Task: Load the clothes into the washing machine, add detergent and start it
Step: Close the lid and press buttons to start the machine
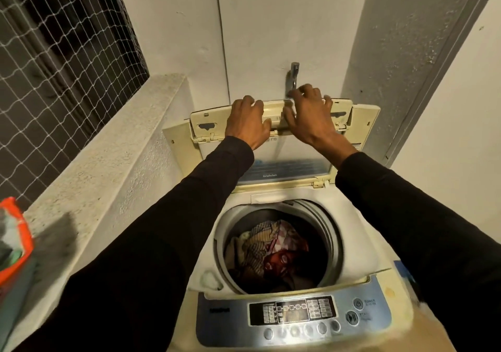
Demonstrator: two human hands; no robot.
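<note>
Clothes, a crumpled checked and red heap, lie in the steel drum; left hand and right hand curl over the raised cream folding lid, fingertips hidden behind its top edge

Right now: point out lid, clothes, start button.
lid [206, 124]: head view, upper folded panel, left part.
clothes [271, 246]: head view, checked cloth in the drum.
start button [352, 318]: head view, its play-pause symbol.

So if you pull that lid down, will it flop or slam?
The lid looks like stiff plastic hinged in two panels, so it would probably unfold rather than flop. Both hands, left hand and right hand, grip it, probably to stop it slamming.
</note>
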